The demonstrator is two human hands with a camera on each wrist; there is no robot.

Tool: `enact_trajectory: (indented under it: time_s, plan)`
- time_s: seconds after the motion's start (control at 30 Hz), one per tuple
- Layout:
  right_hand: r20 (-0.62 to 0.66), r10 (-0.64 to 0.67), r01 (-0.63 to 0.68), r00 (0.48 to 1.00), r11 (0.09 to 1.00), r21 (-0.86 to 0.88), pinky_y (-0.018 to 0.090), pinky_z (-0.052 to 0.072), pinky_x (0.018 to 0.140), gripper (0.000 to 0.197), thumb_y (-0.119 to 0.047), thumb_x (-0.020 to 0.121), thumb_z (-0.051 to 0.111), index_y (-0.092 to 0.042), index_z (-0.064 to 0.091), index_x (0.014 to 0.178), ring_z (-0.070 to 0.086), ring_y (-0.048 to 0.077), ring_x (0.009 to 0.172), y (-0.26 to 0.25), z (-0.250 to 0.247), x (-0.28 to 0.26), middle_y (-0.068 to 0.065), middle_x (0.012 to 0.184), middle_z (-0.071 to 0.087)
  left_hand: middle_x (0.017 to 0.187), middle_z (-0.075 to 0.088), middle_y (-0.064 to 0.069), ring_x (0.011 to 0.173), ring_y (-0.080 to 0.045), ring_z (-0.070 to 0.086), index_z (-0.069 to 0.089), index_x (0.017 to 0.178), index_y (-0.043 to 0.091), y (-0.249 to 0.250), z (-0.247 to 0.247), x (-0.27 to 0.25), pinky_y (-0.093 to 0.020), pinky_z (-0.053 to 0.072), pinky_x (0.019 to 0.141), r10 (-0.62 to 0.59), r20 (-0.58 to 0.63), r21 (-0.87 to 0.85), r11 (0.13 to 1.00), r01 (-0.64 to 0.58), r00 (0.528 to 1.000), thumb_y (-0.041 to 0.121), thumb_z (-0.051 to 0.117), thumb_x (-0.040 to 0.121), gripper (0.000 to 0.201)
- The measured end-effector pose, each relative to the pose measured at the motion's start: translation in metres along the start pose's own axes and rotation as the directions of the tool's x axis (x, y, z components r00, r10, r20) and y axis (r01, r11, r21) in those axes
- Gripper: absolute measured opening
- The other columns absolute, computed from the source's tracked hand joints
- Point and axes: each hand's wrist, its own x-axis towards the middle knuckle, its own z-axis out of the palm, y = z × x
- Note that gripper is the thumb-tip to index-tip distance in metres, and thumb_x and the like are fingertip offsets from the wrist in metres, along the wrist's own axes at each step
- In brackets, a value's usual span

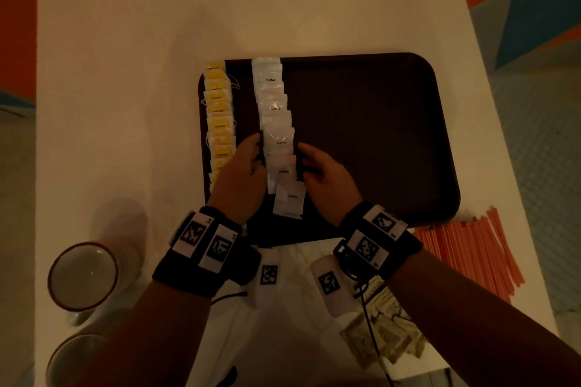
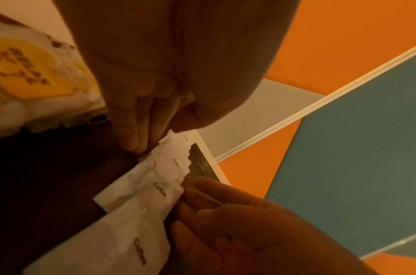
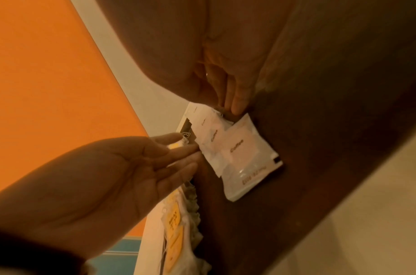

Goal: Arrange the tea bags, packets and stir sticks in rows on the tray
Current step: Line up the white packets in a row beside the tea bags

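Both hands, left hand and right hand, fingers straight and holding nothing, flank the coffee packets: light, slippery, so nudge their edges.

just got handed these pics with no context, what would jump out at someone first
Two hands, the left hand and right hand, press in on either side of a row of white coffee packets on a dark tray. A row of yellow tea bags lines the tray's left edge, and orange stir sticks lie on the table to its right.
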Motion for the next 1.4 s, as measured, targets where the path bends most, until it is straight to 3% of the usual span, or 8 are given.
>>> enact_trajectory:
  time_s: [0.17, 0.4, 0.67, 0.87, 0.97, 1.1, 1.23, 1.4]
  plan:
    - [-0.033, 0.027, -0.032, 0.999, 0.988, -0.149, 0.013, 0.040, 0.085, 0.042, -0.006, 0.089, 0.052, -0.018, 0.047, 0.129, 0.047, 0.005, 0.104, 0.001, -0.007, -0.009, 0.004, 0.132, 0.046, 0.136, 0.047, -0.010, 0.126, -0.022, 0.045, 0.033, 0.138, 0.016, -0.012, 0.002, -0.015, -0.032, 0.038, 0.104, -0.077, 0.001, 0.006, 0.997, 0.077, 0.997, 0.001, 0.042, 0.092, 0.049]
    - [-0.018, 0.074, -0.074, 0.997, 0.906, -0.416, 0.031, 0.039, 0.100, 0.052, -0.027, 0.068, 0.078, -0.018, 0.051, 0.112, 0.039, 0.019, 0.114, 0.008, 0.006, -0.016, 0.002, 0.120, 0.039, 0.135, 0.048, -0.008, 0.114, -0.009, 0.044, 0.035, 0.136, 0.016, -0.018, 0.009, -0.029, -0.021, 0.035, 0.092, -0.038, -0.024, 0.044, 0.998, 0.039, 0.999, 0.001, 0.040, 0.092, 0.047]
    - [0.007, -0.046, 0.046, 0.999, 0.964, -0.264, 0.023, 0.049, 0.078, 0.031, -0.011, 0.078, 0.069, -0.018, 0.052, 0.103, 0.053, 0.010, 0.087, -0.001, 0.006, -0.013, 0.001, 0.107, 0.057, 0.134, 0.049, -0.010, 0.119, -0.016, 0.047, 0.036, 0.136, 0.015, -0.022, 0.008, -0.029, -0.023, 0.036, 0.091, -0.059, -0.038, 0.030, 0.998, 0.061, 0.997, 0.001, 0.042, 0.092, 0.047]
    - [-0.040, -0.083, 0.072, 0.996, 0.972, -0.224, 0.014, 0.045, 0.074, 0.038, -0.008, 0.074, 0.072, -0.017, 0.053, 0.105, 0.051, 0.009, 0.089, -0.003, 0.010, -0.002, 0.000, 0.114, 0.045, 0.132, 0.051, -0.006, 0.119, -0.014, 0.046, 0.041, 0.134, 0.013, -0.018, 0.007, -0.031, -0.019, 0.034, 0.093, -0.052, -0.050, 0.079, 0.995, 0.055, 0.997, 0.003, 0.041, 0.092, 0.043]
    - [-0.054, -0.069, 0.059, 0.996, 0.985, -0.163, 0.010, 0.046, 0.067, 0.033, -0.004, 0.077, 0.068, -0.016, 0.054, 0.104, 0.052, 0.006, 0.088, 0.001, 0.008, -0.004, -0.003, 0.111, 0.044, 0.120, 0.056, -0.001, 0.104, -0.008, 0.050, 0.052, 0.126, 0.013, -0.015, 0.006, -0.035, -0.015, 0.038, 0.087, -0.020, -0.049, 0.114, 0.993, 0.025, 0.999, 0.002, 0.041, 0.092, 0.038]
    - [-0.082, -0.090, 0.082, 0.993, 0.992, -0.094, 0.016, 0.051, 0.077, 0.029, 0.002, 0.078, 0.064, -0.013, 0.056, 0.101, 0.055, 0.007, 0.093, 0.005, 0.008, -0.007, -0.003, 0.109, 0.049, 0.098, 0.059, 0.001, 0.069, -0.002, 0.050, 0.058, 0.118, 0.018, -0.012, 0.005, -0.038, -0.007, 0.041, 0.061, -0.011, -0.015, 0.120, 0.993, 0.012, 1.000, -0.001, 0.038, 0.090, 0.039]
    - [-0.109, -0.087, 0.079, 0.990, 0.994, -0.076, 0.014, 0.049, 0.081, 0.029, -0.001, 0.079, 0.065, -0.015, 0.057, 0.103, 0.053, 0.005, 0.099, 0.008, 0.006, -0.007, 0.000, 0.115, 0.051, 0.111, 0.057, 0.004, 0.097, -0.008, 0.051, 0.058, 0.119, 0.015, -0.011, 0.006, -0.039, -0.017, 0.040, 0.085, 0.027, -0.019, 0.111, 0.993, -0.025, 0.999, 0.000, 0.038, 0.091, 0.037]
    - [-0.086, -0.061, 0.058, 0.994, 0.998, -0.039, 0.019, 0.048, 0.090, 0.037, -0.002, 0.081, 0.064, -0.015, 0.057, 0.115, 0.053, 0.006, 0.103, 0.011, 0.008, -0.008, 0.002, 0.123, 0.051, 0.122, 0.058, -0.005, 0.106, -0.005, 0.047, 0.057, 0.120, 0.010, -0.018, 0.011, -0.036, -0.010, 0.036, 0.089, 0.053, -0.013, 0.148, 0.988, -0.051, 0.999, 0.003, 0.041, 0.092, 0.033]
